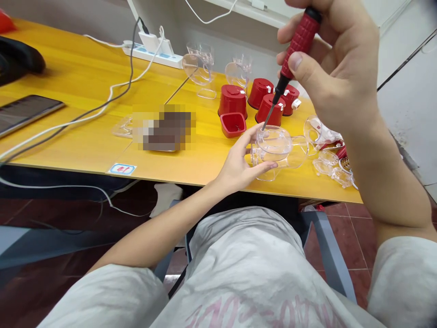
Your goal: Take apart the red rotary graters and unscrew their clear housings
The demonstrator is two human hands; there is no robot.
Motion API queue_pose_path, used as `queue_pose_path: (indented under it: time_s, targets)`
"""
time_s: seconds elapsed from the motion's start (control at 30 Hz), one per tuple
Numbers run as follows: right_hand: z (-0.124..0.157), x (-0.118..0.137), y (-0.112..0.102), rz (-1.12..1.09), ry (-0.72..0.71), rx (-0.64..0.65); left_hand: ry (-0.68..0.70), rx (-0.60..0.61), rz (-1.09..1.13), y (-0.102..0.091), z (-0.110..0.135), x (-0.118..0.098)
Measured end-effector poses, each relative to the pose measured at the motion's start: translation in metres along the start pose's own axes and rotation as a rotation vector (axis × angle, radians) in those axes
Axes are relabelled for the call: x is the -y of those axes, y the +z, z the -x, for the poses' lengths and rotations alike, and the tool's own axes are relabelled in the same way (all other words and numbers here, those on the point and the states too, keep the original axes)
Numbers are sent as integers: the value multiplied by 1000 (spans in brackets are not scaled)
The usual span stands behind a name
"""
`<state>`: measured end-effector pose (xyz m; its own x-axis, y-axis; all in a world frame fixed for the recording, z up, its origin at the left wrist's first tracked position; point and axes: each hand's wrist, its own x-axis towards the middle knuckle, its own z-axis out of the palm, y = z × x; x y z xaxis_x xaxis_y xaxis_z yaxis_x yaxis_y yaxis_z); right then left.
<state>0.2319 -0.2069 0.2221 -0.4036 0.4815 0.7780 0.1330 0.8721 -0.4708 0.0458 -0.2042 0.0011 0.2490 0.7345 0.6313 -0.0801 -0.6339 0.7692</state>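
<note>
My right hand [331, 64] is raised and closed around the red handle of a screwdriver [300, 38]. The screwdriver slants down to the left, and its tip meets the near-left rim of a clear plastic part [276, 143] with a round disc on top. Fingers and thumb of my left hand [241, 161] grip this clear part from its left side, low over the table's front edge. What lies right under the tip is too small to make out. Just behind my left hand sits a small red tray [233, 125] with a few tiny dark pieces in it.
Several red cups [232, 100] stand upside down behind the clear part. Two more clear plastic parts [200, 68] are at the back. Clear and red pieces [329, 161] lie at the right. A power strip [153, 53], cables and a phone [27, 111] occupy the left of the yellow table [85, 146].
</note>
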Motion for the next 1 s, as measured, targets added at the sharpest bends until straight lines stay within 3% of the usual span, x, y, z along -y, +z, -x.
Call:
queue_pose_path:
  time_s: [0.4,0.57,0.7,0.83,0.9,1.0]
  targets:
    - [-14,-9,1,440,-1,-3,-49,-3,16,2,-2,-6]
    - [-17,-4,5,401,17,59,-55,-7,33,2,-2,-7]
    - [-20,-10,2,213,0,114,-84,-1,60,0,-2,-9]
    - [-27,-23,-14,71,38,305,-122,25,108,-3,-3,-12]
    - [-30,-22,-20,166,69,373,-135,22,115,-3,-3,-13]
    - [-31,-6,-17,543,82,348,-136,25,109,-4,-3,-13]
